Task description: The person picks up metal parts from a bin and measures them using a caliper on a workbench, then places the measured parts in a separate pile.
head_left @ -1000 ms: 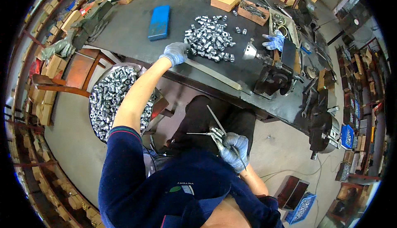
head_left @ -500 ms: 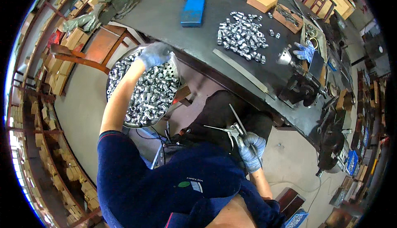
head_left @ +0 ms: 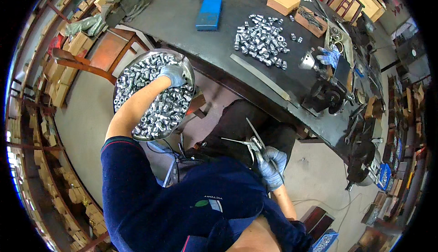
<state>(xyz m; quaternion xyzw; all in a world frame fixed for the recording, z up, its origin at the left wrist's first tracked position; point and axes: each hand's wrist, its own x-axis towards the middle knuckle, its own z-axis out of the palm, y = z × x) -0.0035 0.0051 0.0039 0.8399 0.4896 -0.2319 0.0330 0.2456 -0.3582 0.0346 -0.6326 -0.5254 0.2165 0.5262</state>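
Right of the pan [head_left: 189,69]: right hand [head_left: 273,164] curled round nozzled tool [head_left: 251,146] and slim rod [head_left: 254,131] | Inside pan: left hand [head_left: 173,75], at the bench a second ago, now dips among silver fittings [head_left: 160,110]; finger spread and hold hidden, cannot tell | Beyond pan: second heap [head_left: 261,39] on bench [head_left: 178,26].

Silver fittings [head_left: 159,110]; right glove [head_left: 270,172] blue (pale stripes); flat box [head_left: 209,13] blue; shirt [head_left: 182,206] navy.
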